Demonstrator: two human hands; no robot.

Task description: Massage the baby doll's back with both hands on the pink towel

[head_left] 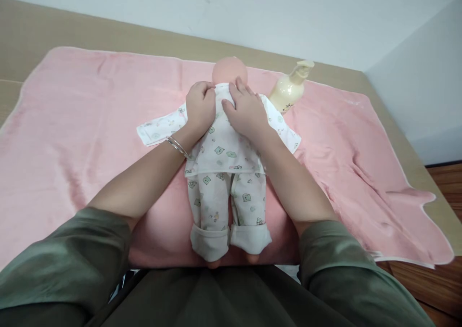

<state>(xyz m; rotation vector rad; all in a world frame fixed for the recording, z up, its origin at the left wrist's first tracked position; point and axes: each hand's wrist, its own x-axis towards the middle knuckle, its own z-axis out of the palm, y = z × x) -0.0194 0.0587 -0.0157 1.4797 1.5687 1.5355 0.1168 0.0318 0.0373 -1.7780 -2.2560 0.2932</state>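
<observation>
Both hands rest at the neckline of the doll's patterned shirt: the left hand has its fingers curled in by the collar, though whether they pinch cloth I cannot tell, and the right hand lies fairly flat, fingers loosely spread towards the head. Nearest the person's body, the doll's feet peep from the turned-up cuffs of the trousers, whose legs lie side by side. Farther up, the shirt overlaps the trousers' waist, its sleeves spread out to either side; beyond the collar is the bare, rounded head. The doll lies on a pink blanket over the surface, and which way its face points I cannot tell.

Its clothes look soft and limp, likely to bunch or slide if pulled from one edge; a light pinch at the collar or hem should suit them. The doll itself seems firmer and perhaps a little top-heavy, so a palm under the head and another under the hips would carry it best.

Beyond the right hand, a cream pump bottle leans on the blanket, near the pale wall.
</observation>
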